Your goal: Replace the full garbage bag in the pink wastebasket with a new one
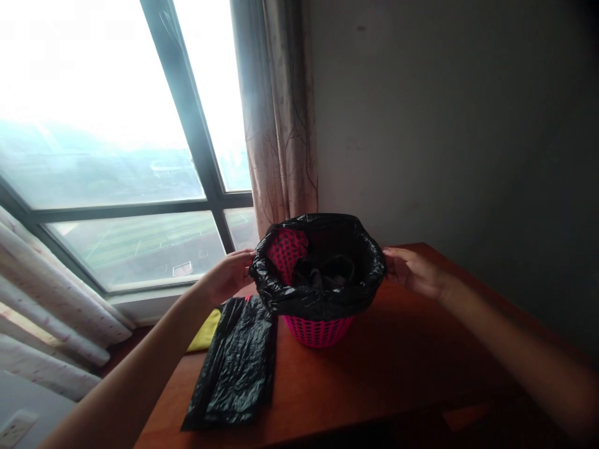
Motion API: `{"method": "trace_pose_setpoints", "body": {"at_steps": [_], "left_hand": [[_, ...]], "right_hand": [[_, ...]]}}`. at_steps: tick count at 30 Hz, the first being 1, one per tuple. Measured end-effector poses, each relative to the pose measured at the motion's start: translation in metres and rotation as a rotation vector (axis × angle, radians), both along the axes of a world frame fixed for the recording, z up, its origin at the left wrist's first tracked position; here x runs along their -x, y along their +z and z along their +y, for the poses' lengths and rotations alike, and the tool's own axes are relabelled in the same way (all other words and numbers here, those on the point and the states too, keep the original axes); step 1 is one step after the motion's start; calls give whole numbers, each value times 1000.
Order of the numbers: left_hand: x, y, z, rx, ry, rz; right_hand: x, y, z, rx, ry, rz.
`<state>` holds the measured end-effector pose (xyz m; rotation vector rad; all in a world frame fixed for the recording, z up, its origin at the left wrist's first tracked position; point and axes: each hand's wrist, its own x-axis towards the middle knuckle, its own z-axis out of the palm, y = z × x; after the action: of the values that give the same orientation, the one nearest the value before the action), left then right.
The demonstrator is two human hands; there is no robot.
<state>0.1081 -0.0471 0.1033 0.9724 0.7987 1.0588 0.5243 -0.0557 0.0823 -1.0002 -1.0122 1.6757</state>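
A pink perforated plastic basket (319, 330) stands upright on a reddish-brown table (355, 386). Its top is draped with a black garbage bag (318, 302), folded outward over the rim. Part of the pink mesh wall shows uncovered inside at the left, and the bag bunches up in the middle. At the left side of the rim my left hand (233, 274) has its fingers closed on the bag's edge. Opposite it, my right hand (414, 271) pinches the edge at the right. Both sets of fingertips are partly hidden behind the plastic.
Another black garbage bag (236, 362) lies flat on the table, left of the basket. Something yellow (206, 330) lies partly under it. Behind are a window (140, 243), a curtain (285, 125) and a grey wall (421, 125). A wall socket (17, 429) is at lower left.
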Motion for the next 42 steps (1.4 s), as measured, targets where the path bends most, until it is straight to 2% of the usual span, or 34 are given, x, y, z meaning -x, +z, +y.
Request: {"method": "trace_pose_setpoints", "body": {"at_steps": [7,14,20,25,30,36,39,42], "left_hand": [[1,5,-5,-101,143,66],[-4,23,-9,-230,282,197],[-11,35,-13,-288,268,267],[-6,31,-18,-261,292,283],[3,30,-22,-233,323,260],[-4,49,-24,-308,358,101],[-9,50,-23,-349,390,74],[-8,39,-25,-280,384,118]], "right_hand": [[-1,1,-8,-62,-35,-40],[4,2,-11,5,-14,-42],[10,-4,-8,-62,-98,-152],[7,-3,-13,-74,-188,-212],[-8,12,-19,-85,-237,-133],[-4,42,-23,-180,-196,-104],[0,44,-21,-197,-222,-114],[-2,37,-22,-165,-194,-166]]}}
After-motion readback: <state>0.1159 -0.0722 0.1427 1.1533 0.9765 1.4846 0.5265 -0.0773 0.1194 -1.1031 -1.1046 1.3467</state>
